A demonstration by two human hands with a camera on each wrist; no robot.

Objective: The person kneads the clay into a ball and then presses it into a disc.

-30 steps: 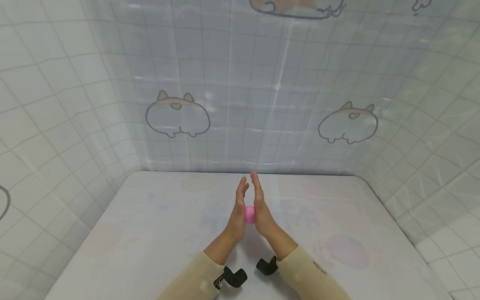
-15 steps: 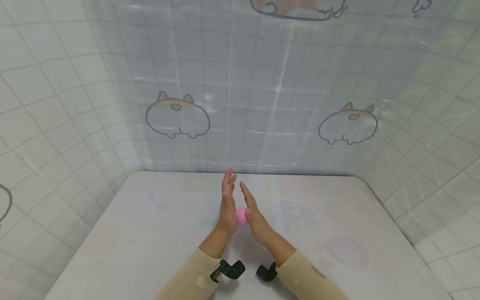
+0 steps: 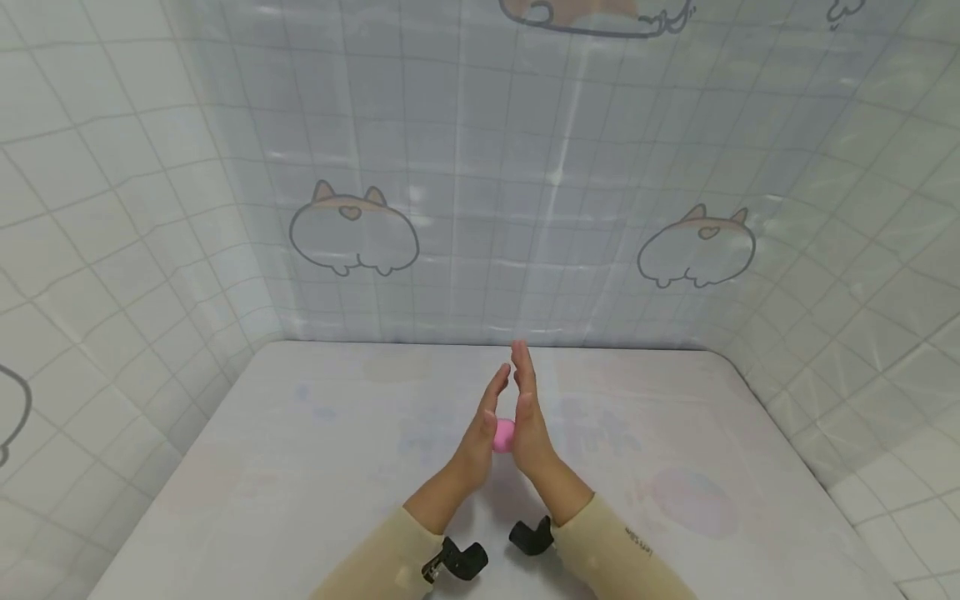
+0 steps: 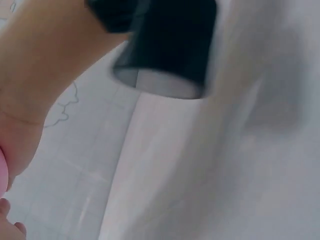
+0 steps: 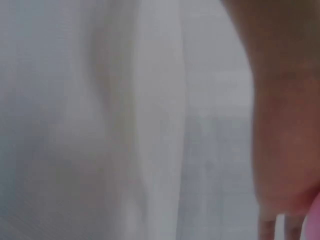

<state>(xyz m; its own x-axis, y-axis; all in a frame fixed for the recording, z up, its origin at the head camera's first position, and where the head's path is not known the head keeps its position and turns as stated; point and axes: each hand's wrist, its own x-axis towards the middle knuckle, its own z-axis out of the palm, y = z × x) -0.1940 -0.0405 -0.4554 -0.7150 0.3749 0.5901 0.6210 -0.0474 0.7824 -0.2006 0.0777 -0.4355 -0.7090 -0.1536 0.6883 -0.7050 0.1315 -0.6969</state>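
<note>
A small, smooth pink ball sits between my two palms above the table in the head view. My left hand presses it from the left with straight fingers angled forward. From the right, the flat palm of my right hand presses on it, and that hand's fingertips reach farther forward than the left's. The fingertips of the two hands lie close together. Only a sliver of the pink ball shows at the left wrist view's edge. The right wrist view catches a part of the ball beside a palm.
A pale patterned cloth covers the table. Behind it hangs a grid-patterned sheet with cartoon animal drawings, and similar sheets stand at both sides. Black cameras are strapped at both wrists over beige sleeves.
The hands slide against each other around the ball: half a second ago the left reached farther forward, now the right does. Hands and ball have shifted right since then.
</note>
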